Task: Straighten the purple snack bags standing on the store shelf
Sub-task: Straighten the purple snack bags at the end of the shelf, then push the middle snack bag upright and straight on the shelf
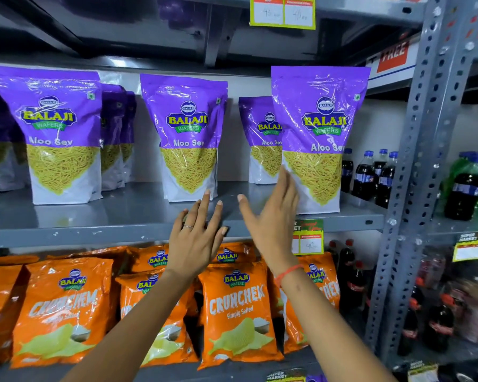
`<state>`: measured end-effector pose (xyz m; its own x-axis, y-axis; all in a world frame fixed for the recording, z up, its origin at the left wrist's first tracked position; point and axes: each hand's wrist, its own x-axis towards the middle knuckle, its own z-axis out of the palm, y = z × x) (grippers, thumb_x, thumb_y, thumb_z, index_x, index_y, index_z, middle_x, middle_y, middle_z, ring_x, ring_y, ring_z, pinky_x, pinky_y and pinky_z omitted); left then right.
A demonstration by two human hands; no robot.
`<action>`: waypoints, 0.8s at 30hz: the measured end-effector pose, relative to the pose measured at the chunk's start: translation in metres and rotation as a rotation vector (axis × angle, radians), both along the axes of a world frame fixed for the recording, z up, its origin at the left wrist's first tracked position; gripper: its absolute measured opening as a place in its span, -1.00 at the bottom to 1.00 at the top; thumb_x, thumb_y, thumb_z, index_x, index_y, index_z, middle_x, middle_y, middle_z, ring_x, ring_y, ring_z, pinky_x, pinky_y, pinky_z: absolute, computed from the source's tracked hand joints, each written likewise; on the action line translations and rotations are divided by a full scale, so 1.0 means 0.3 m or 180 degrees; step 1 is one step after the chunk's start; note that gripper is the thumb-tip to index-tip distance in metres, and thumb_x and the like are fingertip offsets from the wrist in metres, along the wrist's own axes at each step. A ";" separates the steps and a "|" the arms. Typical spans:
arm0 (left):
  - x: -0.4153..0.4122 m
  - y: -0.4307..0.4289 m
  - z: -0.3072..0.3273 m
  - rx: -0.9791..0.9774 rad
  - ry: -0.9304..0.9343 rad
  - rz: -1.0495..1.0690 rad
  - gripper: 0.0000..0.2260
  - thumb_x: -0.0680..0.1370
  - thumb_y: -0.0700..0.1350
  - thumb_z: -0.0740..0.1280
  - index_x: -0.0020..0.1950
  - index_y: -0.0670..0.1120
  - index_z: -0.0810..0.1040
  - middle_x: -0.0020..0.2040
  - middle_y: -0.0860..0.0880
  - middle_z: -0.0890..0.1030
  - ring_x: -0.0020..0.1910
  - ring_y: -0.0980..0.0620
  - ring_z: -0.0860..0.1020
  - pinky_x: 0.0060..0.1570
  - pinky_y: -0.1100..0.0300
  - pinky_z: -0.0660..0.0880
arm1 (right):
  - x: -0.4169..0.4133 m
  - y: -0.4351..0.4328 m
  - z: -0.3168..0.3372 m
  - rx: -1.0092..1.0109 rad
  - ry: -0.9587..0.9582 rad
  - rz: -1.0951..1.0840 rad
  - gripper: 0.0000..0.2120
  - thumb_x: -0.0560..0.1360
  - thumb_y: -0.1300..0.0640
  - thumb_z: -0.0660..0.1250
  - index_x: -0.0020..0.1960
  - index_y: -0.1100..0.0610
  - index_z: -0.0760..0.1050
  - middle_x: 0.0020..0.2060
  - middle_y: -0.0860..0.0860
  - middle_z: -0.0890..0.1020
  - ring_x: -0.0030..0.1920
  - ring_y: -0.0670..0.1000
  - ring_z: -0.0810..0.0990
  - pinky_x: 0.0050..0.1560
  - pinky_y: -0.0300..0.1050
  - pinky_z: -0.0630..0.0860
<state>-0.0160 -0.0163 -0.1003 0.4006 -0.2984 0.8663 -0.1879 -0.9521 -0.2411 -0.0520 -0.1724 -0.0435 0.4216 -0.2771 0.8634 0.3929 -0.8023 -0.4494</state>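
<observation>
Purple Aloo Sev snack bags stand upright on the grey shelf (127, 216): a left bag (58, 133), a middle bag (188, 136) and a right bag (319, 133) in front, with more behind, one of them (261, 139) between the middle and right bags. My left hand (196, 238) is open with fingers spread at the shelf's front edge, just below the middle bag and holding nothing. My right hand (273, 216) is open too, its fingertips against the lower left edge of the right bag.
Orange Crunchem chip bags (238, 312) fill the shelf below. Dark soda bottles (370, 175) stand right of the purple bags, beyond them a perforated grey upright post (414, 161) and more bottles. Price tags hang on the shelf edges; the shelf above sits close over the bag tops.
</observation>
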 end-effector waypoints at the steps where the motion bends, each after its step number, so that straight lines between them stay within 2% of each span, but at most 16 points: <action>1: -0.005 0.012 -0.001 -0.0050 0.0020 0.0030 -0.51 0.64 0.10 0.00 0.44 -0.12 0.40 0.48 -0.23 0.30 0.32 -0.21 0.43 0.19 -0.10 0.33 | 0.003 0.029 -0.002 -0.0094 0.0065 0.0038 -0.19 0.44 -0.22 0.19 0.48 0.27 0.13 0.41 0.24 0.34 0.41 0.23 0.30 0.42 0.13 0.26; 4: -0.024 0.099 -0.004 -0.0169 0.0087 0.0130 -0.51 0.64 0.11 0.00 0.47 -0.11 0.37 0.49 -0.22 0.29 0.33 -0.22 0.42 0.22 -0.15 0.33 | 0.027 0.108 0.011 -0.0349 0.0245 0.0239 -0.27 0.49 -0.15 0.15 0.49 0.28 0.11 0.37 0.27 0.37 0.37 0.25 0.34 0.39 0.13 0.31; 6: -0.037 0.186 -0.002 -0.0162 0.0112 0.0198 -0.51 0.64 0.10 0.00 0.47 -0.12 0.37 0.49 -0.22 0.29 0.31 -0.22 0.43 0.22 -0.16 0.34 | 0.055 0.157 0.028 -0.0472 0.0452 0.0401 -0.33 0.52 -0.01 0.21 0.49 0.29 0.09 0.34 0.29 0.40 0.34 0.27 0.36 0.38 0.12 0.31; 8: -0.053 0.282 -0.001 -0.0152 0.0116 0.0274 -0.51 0.65 0.10 -0.02 0.46 -0.12 0.37 0.49 -0.22 0.30 0.31 -0.21 0.43 0.23 -0.14 0.33 | 0.091 0.221 0.039 -0.0656 0.0679 0.0467 -0.32 0.53 0.03 0.25 0.50 0.30 0.06 0.33 0.30 0.39 0.34 0.27 0.34 0.38 0.10 0.26; 11: -0.072 0.407 0.002 -0.0209 0.0152 0.0330 -0.48 0.67 0.12 -0.08 0.45 -0.12 0.39 0.47 -0.22 0.33 0.31 -0.21 0.43 0.24 -0.13 0.31 | 0.162 0.312 0.061 -0.0584 0.1136 0.0501 -0.16 0.47 -0.07 0.33 0.51 0.32 -0.02 0.33 0.31 0.38 0.34 0.27 0.34 0.37 0.09 0.24; 14: -0.080 0.518 0.002 -0.0297 0.0137 0.0369 -0.46 0.66 0.16 -0.09 0.46 -0.11 0.38 0.46 -0.22 0.35 0.31 -0.23 0.44 0.25 -0.14 0.32 | 0.239 0.393 0.107 -0.0054 0.1522 0.0526 0.13 0.32 -0.23 0.44 0.51 0.35 -0.14 0.38 0.34 0.31 0.36 0.31 0.32 0.38 0.17 0.26; 17: -0.074 0.589 -0.005 -0.0326 0.0037 0.0380 -0.47 0.66 0.16 -0.07 0.45 -0.11 0.38 0.43 -0.23 0.38 0.28 -0.25 0.46 0.24 -0.12 0.30 | 0.293 0.447 0.143 0.0415 0.1579 0.0463 0.35 0.14 -0.29 0.53 0.50 0.36 -0.20 0.36 0.37 0.34 0.35 0.32 0.34 0.38 0.21 0.28; 20: -0.061 0.614 -0.020 -0.0267 -0.0056 0.0348 -0.49 0.66 0.14 -0.04 0.44 -0.11 0.41 0.44 -0.22 0.38 0.28 -0.23 0.46 0.24 -0.13 0.34 | 0.313 0.485 0.160 0.0645 0.1550 0.0281 0.42 0.04 -0.33 0.55 0.52 0.32 -0.21 0.35 0.37 0.35 0.36 0.33 0.33 0.38 0.26 0.29; 24: -0.039 0.609 -0.031 -0.0323 -0.0269 0.0224 -0.53 0.66 0.12 0.00 0.41 -0.10 0.42 0.42 -0.21 0.41 0.28 -0.20 0.46 0.24 -0.12 0.31 | 0.326 0.500 0.168 0.0759 0.1671 0.0201 0.39 0.09 -0.27 0.57 0.52 0.28 -0.25 0.40 0.36 0.29 0.40 0.33 0.30 0.38 0.32 0.27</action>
